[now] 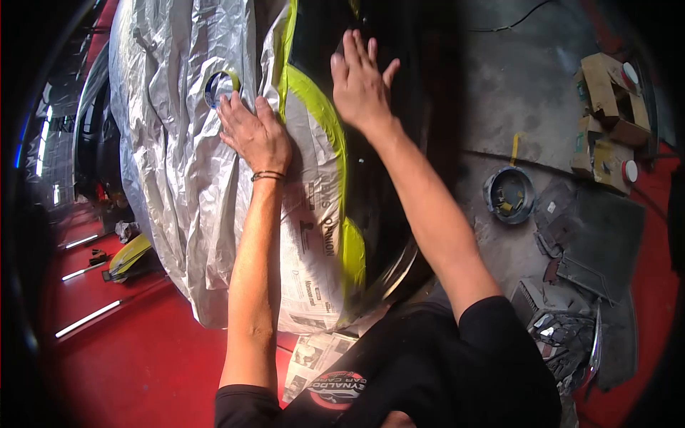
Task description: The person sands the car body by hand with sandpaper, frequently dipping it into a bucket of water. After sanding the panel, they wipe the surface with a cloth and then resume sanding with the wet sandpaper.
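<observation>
My left hand (pixel 255 135) rests on a crinkled silver cover (pixel 187 171), its fingers stretched out. A roll of tape (pixel 232 77) lies on the cover right at those fingertips. My right hand (pixel 362 87) lies open and flat on a glossy black car panel (pixel 378 185), fingers apart. Between my hands runs yellow-green masking tape (pixel 314 100), edging the black panel in a curve. Below it, newspaper (pixel 307 264) covers the bodywork, and another strip of yellow tape (pixel 352 260) borders it lower down.
To the right, a round bucket (pixel 509 195) stands on the grey floor, with cardboard boxes (pixel 614 103) behind it. Dark car parts (pixel 556 321) are heaped at the lower right. A yellow part (pixel 128 255) lies on the red floor (pixel 143 349) at left.
</observation>
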Available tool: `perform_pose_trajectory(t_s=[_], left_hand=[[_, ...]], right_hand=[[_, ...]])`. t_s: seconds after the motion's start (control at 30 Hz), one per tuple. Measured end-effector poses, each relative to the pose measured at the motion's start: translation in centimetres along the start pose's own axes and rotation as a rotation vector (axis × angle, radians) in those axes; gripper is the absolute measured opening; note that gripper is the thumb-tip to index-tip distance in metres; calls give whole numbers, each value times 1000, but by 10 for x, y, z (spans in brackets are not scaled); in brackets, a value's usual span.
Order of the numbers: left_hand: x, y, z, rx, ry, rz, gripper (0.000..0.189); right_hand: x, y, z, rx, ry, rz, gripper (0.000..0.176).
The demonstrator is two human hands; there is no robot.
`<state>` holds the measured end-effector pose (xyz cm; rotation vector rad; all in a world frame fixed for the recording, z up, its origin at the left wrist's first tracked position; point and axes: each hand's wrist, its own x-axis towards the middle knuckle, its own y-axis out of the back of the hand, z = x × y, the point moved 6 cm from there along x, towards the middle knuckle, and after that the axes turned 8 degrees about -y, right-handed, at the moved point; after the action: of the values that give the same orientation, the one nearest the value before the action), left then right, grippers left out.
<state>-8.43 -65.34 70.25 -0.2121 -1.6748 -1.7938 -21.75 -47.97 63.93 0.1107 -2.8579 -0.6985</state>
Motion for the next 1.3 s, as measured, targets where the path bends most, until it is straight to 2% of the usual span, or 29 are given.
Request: perform_pose_trajectory(t_s=[0.1,0.17,0.3,0.37,0.5,0.57,0.7,0.77,0.83,0.9,0.97,1.07,1.13,1.17,1.23,1.3], left_hand=[[1,1,1,-17,6,-2,62],[2,2,2,-25,9,-6,62],[1,6,4,-17,65,-35,60],[7,8,8,-19,84,-42,60],[9,9,9,-1,86,-31,59],[7,9,7,16,85,-21,60],[8,10,11,26,101,-14,61],[8,11,10,19,122,7,61],[7,12,9,26,128,7,63],[6,13,9,25,129,6,63],[5,12,7,36,125,22,62],[4,14,9,46,141,34,61],[5,15,10,37,144,30,63],[4,15,11,38,149,27,65],[5,16,9,53,138,31,68],[6,18,11,39,141,23,68]], right_hand=[[-54,4,-3,-24,6,-91,64],[-34,0,-5,-33,-29,-78,65],[93,0,-38,-16,-63,-63,66],[102,3,-43,-78,-48,-52,66],[39,13,-18,-216,35,-204,68],[59,3,-11,-190,43,-200,69],[137,1,-39,-125,86,-131,67],[120,11,-44,-175,141,-160,66],[71,11,-38,-186,221,-213,69],[26,14,-34,-156,212,-347,74],[48,8,-34,-210,236,-313,72],[130,7,-66,-221,265,-220,64],[136,8,-74,-245,282,-219,65],[127,11,-74,-234,274,-234,64],[75,8,-68,-270,389,-245,65],[18,8,-61,-300,382,-372,67]])
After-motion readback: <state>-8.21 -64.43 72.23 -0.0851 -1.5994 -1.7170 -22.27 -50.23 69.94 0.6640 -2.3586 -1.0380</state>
